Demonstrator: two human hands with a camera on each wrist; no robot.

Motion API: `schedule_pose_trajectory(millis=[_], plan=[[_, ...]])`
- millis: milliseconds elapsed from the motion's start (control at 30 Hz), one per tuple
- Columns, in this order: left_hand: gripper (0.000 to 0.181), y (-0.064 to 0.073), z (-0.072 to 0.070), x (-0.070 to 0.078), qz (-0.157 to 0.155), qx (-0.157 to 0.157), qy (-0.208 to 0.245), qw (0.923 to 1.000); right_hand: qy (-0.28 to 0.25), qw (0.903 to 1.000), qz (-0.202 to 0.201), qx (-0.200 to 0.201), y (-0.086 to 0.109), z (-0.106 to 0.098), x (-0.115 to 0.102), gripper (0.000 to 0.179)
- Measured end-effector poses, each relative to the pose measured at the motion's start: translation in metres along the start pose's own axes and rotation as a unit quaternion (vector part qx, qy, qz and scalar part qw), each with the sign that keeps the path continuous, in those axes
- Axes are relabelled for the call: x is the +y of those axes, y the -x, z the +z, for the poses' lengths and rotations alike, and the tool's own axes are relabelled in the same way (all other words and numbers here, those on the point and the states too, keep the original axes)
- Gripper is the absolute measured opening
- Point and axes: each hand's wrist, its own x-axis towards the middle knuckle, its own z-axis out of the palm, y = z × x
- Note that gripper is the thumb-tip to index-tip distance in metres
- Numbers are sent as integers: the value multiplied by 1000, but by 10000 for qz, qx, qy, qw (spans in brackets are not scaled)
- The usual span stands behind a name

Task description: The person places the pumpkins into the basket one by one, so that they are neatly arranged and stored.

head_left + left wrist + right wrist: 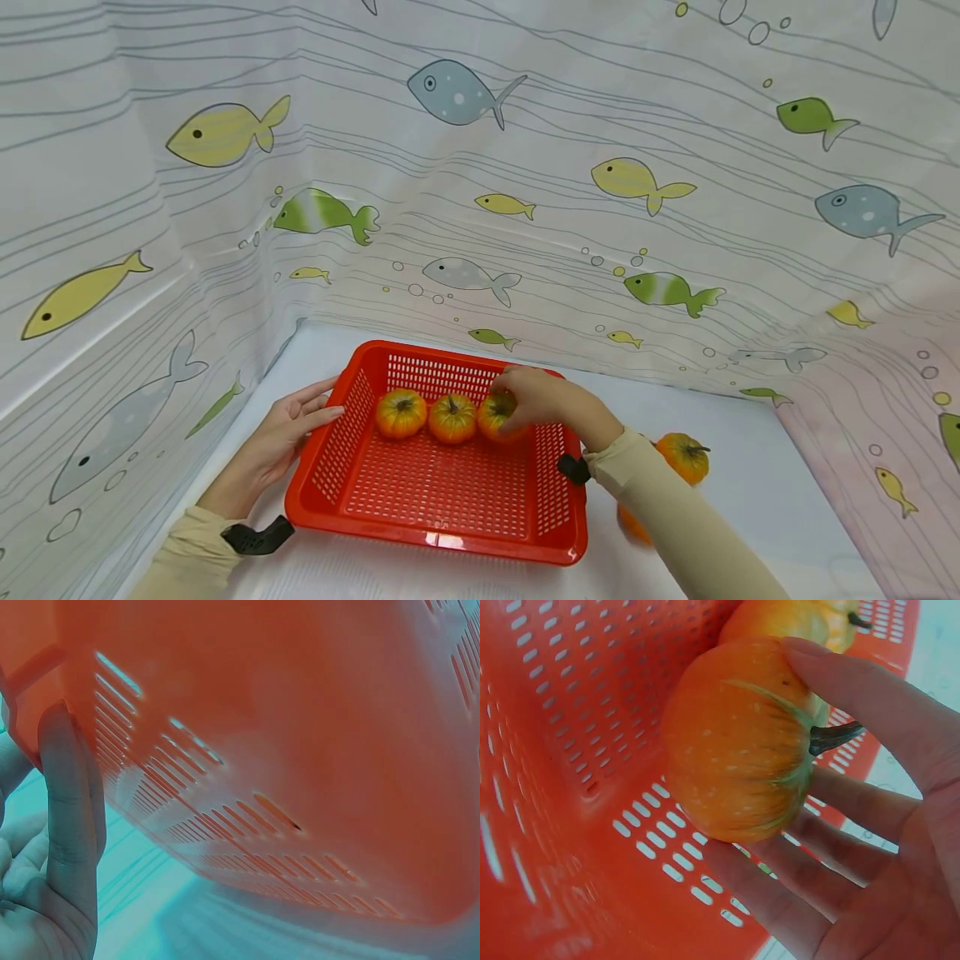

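Observation:
A red plastic basket (435, 533) with slotted walls stands in front of me. Inside it, along the far side, sit an orange-yellow pumpkin (401, 414) and a second small pumpkin (452, 419) beside it. My right hand (536, 396) reaches over the basket and holds a third pumpkin (735, 742) at the right end of this row. In the right wrist view its thumb and fingers curve around the pumpkin, the dark stem pointing toward the palm. At the basket's left rim, my left hand (288, 429) grips the edge, thumb over the top.
Right of the basket, another pumpkin (684, 458) lies on the white table (735, 500). A further pumpkin (633, 525) is partly hidden by my right sleeve. A fish-patterned curtain (465, 183) encloses the table at the back and sides.

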Motion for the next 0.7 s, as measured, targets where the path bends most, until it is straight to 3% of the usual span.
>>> schedule_pose_trajectory(millis=[300, 700], plan=[[70, -1, 1, 1, -16, 29, -54, 10000, 45, 9991, 264, -318, -7, 4, 1, 39], [69, -1, 0, -2, -9, 27, -39, 10000, -12, 9968, 630, -492, -7, 9, -1, 52]])
